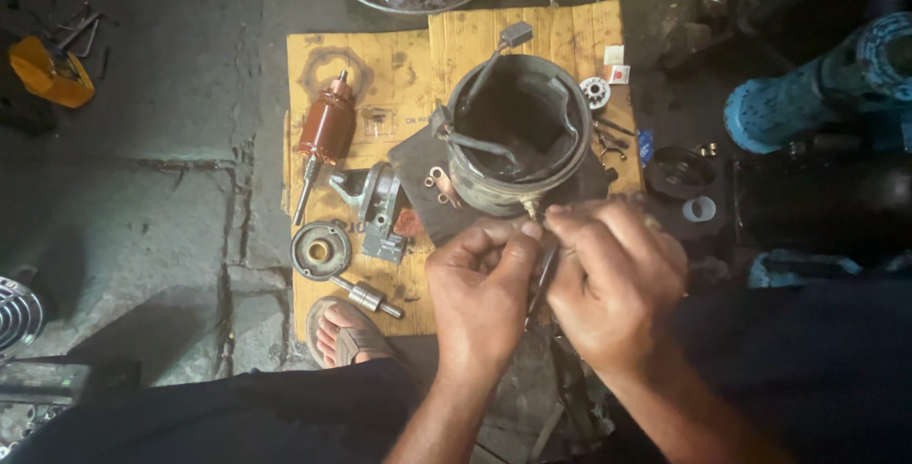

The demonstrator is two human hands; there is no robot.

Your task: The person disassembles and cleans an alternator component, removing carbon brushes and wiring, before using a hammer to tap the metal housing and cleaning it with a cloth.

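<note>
We had both hands pinched together on a thin lead: left hand (480,288), right hand (608,279), just below the upright stator housing (518,136) on the cardboard (380,65).

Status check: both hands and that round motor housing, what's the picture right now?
Left hand and right hand pinching a thin tool together. Grey motor housing upright on cardboard. Loose parts alongside.

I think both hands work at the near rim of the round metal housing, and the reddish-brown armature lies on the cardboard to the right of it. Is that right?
Not quite. In the head view the armature lies left of the housing, not right. Both the left hand and right hand are at its near rim, over the cardboard.
</note>
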